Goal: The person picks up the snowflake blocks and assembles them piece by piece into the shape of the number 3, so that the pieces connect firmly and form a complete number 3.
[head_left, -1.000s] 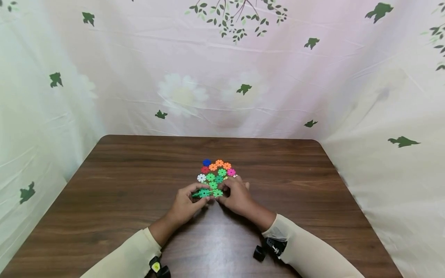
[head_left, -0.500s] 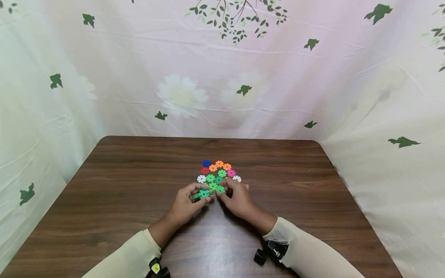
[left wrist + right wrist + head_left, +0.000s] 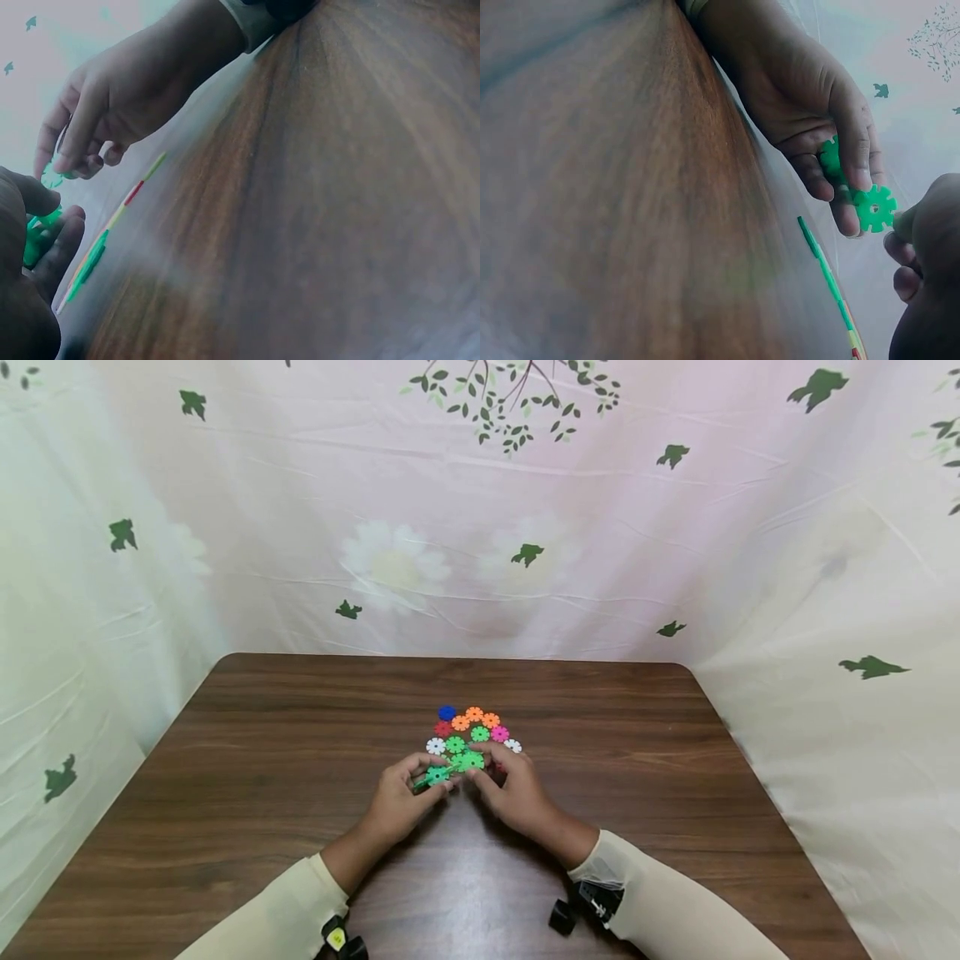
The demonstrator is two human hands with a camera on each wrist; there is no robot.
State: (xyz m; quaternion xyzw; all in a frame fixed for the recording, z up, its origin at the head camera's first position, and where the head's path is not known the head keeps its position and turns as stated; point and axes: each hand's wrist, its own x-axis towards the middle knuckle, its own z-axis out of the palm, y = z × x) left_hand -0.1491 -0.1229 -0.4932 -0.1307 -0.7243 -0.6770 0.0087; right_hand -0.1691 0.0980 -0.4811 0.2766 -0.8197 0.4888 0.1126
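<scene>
Notched green plastic discs, like flat interlocking flower pieces, are between the two hands just above the table. The left hand (image 3: 399, 792) grips a small cluster of green discs (image 3: 437, 775) between thumb and fingers. Opposite it, the right hand (image 3: 519, 792) pinches a bright green disc (image 3: 472, 762) by its edge, close against that cluster. In the right wrist view, a green disc (image 3: 875, 208) faces the camera at the left thumb's tip, and the right fingertips reach its rim. Part of another green disc (image 3: 829, 157) shows behind the left thumb.
Beyond the hands, several loose discs lie flat on the brown wooden table (image 3: 300, 718): a blue disc (image 3: 447, 713), an orange disc (image 3: 475, 714), a pink disc (image 3: 499, 734), a white disc (image 3: 436, 746) and others. A patterned curtain (image 3: 480, 593) surrounds the table's back and sides.
The right hand's green disc has moved slightly up and away from the person, turning beside the left hand's cluster. The right fingers have spread a little; the left hand keeps its grip.
</scene>
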